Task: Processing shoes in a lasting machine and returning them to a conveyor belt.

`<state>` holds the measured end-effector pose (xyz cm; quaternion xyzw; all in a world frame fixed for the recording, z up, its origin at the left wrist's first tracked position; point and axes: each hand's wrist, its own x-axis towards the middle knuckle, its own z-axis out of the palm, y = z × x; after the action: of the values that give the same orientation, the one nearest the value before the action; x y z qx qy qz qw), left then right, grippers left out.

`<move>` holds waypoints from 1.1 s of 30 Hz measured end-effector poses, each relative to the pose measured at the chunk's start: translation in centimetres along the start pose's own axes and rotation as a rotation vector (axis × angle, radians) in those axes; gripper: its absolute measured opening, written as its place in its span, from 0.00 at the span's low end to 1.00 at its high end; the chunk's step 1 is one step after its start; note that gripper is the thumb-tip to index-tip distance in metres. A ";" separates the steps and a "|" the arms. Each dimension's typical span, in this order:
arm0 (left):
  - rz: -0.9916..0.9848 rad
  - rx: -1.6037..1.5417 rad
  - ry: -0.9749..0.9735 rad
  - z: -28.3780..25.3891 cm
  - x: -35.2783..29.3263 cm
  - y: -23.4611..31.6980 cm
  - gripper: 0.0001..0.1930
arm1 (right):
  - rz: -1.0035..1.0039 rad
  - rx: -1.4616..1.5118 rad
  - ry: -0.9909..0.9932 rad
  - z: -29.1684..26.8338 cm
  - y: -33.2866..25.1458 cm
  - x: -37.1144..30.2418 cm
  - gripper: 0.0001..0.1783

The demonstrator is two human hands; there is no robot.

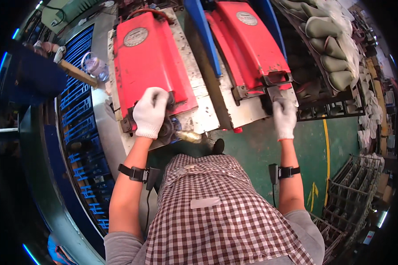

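White knitted gloves cover both my hands. My left hand (151,110) is closed at the front end of the left red machine cover (150,57); a dark handle (170,98) shows partly beside its fingers. At the right red machine cover (247,44), my right hand (285,114) has its fingers curled round a dark flat bar (273,93) below the opening. A black handle (278,78) on that cover stands just above this hand, apart from it. What lies inside my left fingers is mostly hidden.
Blue upright plates (202,35) stand between the machines. To the right is a rack of greyish-green boot-shaped forms (334,64). A blue slatted conveyor (77,110) runs along the left, with a clear plastic jug (95,67) near it. A wire rack (351,194) stands at lower right on the green floor (252,154).
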<state>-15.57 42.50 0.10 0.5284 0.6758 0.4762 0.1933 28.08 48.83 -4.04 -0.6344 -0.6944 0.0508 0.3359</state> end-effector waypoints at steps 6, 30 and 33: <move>0.347 -0.092 -0.106 8.7 -0.1 6.8 0.12 | 0.119 -0.266 -0.177 -2.4 8.7 1.3 0.20; 0.712 0.467 -0.211 15.6 10.5 25.3 0.28 | -0.004 -0.143 -0.299 8.2 -0.4 14.1 0.46; 0.677 0.304 -0.200 14.1 14.1 26.9 0.27 | -0.006 -0.227 -0.216 10.8 0.1 16.0 0.40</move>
<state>4.29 61.09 19.62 0.7881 0.5039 0.3534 0.0094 22.91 67.29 -5.97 -0.6571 -0.7296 0.0387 0.1855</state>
